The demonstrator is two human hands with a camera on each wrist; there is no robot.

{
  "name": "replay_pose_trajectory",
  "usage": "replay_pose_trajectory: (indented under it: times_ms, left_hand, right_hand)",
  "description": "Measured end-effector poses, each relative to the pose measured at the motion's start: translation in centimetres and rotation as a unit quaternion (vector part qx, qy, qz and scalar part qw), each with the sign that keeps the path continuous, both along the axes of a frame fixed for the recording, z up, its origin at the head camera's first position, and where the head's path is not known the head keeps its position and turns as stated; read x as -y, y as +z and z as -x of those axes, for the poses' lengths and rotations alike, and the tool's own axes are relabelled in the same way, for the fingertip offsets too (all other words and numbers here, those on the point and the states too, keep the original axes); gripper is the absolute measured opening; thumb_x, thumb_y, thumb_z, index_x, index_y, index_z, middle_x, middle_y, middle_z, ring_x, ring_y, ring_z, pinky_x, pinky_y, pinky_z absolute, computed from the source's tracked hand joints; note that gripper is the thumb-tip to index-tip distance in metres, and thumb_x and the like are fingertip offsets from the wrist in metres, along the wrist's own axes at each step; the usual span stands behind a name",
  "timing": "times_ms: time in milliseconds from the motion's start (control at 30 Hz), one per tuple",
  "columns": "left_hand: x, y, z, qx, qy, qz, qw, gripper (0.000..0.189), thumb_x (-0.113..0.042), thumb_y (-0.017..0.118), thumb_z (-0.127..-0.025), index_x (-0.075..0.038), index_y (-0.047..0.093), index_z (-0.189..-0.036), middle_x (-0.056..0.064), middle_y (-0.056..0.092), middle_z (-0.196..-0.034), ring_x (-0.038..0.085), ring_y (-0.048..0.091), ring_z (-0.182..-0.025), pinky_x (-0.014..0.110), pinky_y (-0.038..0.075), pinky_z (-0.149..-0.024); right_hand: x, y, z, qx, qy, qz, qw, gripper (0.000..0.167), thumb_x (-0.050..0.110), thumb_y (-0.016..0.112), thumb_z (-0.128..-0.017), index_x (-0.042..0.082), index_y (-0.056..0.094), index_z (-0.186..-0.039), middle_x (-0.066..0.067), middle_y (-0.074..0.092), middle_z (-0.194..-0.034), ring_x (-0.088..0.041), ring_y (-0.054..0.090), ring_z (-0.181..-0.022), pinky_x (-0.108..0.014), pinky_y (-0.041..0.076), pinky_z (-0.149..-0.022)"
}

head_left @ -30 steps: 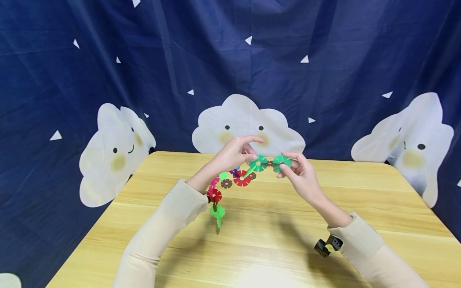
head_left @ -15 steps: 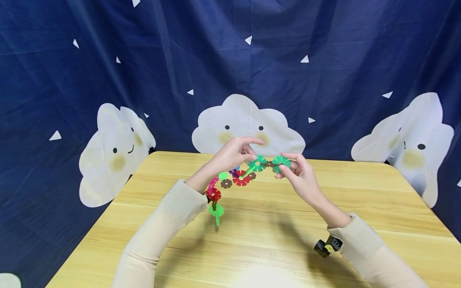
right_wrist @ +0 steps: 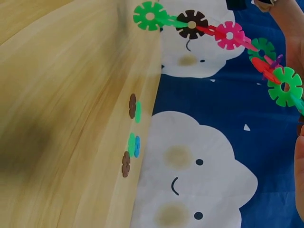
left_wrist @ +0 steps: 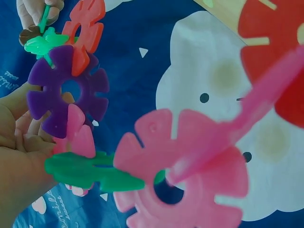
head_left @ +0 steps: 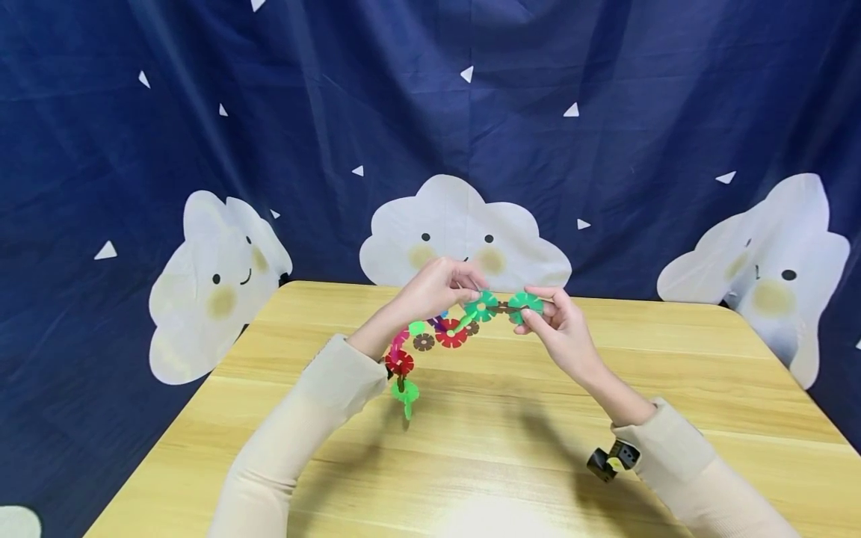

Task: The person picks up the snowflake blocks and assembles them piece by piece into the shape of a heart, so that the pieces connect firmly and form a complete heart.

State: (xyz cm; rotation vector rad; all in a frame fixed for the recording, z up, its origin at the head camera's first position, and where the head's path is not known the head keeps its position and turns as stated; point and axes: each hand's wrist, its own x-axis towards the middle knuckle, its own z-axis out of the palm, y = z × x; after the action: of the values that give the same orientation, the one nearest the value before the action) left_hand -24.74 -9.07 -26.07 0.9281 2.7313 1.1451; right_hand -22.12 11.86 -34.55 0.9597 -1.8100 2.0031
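A chain of slotted plastic snowflake discs hangs in the air across both hands. My left hand point(head_left: 433, 288) pinches a teal-green disc point(head_left: 480, 306) near the chain's right part. At the right end, my right hand point(head_left: 565, 329) pinches another green disc point(head_left: 525, 307) between thumb and fingers. A small dark brown disc point(head_left: 502, 307) links these two. From the left hand the chain sags past a red disc point(head_left: 451, 334), then a purple disc point(left_wrist: 69, 91) and a pink disc point(left_wrist: 185, 166), to a bright green disc point(head_left: 406, 391) below the left wrist.
Several loose discs lie at the table's far side, among them a brown disc point(right_wrist: 126, 164), a green disc point(right_wrist: 131, 144) and a blue disc point(right_wrist: 137, 146). Behind the wooden table point(head_left: 511, 463) hangs a dark blue curtain point(head_left: 430, 112) with white clouds.
The left index finger, stretched out before, has come down towards the green disc. Both hands and the chain stay in nearly the same place.
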Motion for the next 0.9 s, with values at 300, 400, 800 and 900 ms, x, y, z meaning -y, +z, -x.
replay_pose_trajectory:
  times_ms: [300, 400, 800, 900]
  left_hand:
    - [0.15, 0.18, 0.06, 0.018, -0.014, -0.013, 0.9997, 0.015, -0.003, 0.060, -0.086, -0.002, 0.069, -0.098, 0.009, 0.069, -0.093, 0.014, 0.064, -0.073, 0.022, 0.051, -0.070]
    - [0.22, 0.27, 0.07, 0.024, -0.019, -0.016, 0.9994, 0.017, -0.002, 0.058, -0.087, -0.002, 0.069, -0.100, 0.009, 0.068, -0.098, 0.013, 0.064, -0.075, 0.022, 0.051, -0.072]
    - [0.24, 0.30, -0.18, 0.021, -0.026, -0.017, 0.9993, 0.018, -0.001, 0.057, -0.087, -0.003, 0.068, -0.102, 0.009, 0.068, -0.099, 0.014, 0.064, -0.077, 0.023, 0.051, -0.072]
    - [0.20, 0.24, -0.29, 0.017, -0.023, -0.020, 0.9994, 0.018, -0.001, 0.057, -0.087, -0.003, 0.067, -0.102, 0.009, 0.068, -0.098, 0.014, 0.064, -0.080, 0.023, 0.051, -0.073]
  right_hand:
    - [-0.11, 0.37, -0.05, -0.012, -0.015, 0.015, 0.9997, 0.040, -0.019, 0.046, -0.084, 0.009, 0.055, -0.112, 0.003, 0.068, -0.086, -0.007, 0.063, -0.065, -0.021, 0.052, -0.064]
    - [-0.16, 0.48, -0.04, -0.019, -0.016, 0.017, 0.9995, 0.045, -0.020, 0.045, -0.084, 0.014, 0.055, -0.112, 0.003, 0.068, -0.086, -0.007, 0.063, -0.064, -0.021, 0.052, -0.064]
    - [-0.15, 0.76, -0.21, -0.042, -0.013, 0.022, 0.9988, 0.045, -0.021, 0.046, -0.083, 0.012, 0.056, -0.112, 0.001, 0.068, -0.088, -0.008, 0.063, -0.065, -0.021, 0.052, -0.063]
    - [-0.14, 0.86, -0.29, -0.048, -0.014, 0.022, 0.9985, 0.045, -0.021, 0.046, -0.083, 0.012, 0.056, -0.112, 0.001, 0.068, -0.089, -0.008, 0.063, -0.065, -0.020, 0.052, -0.063]
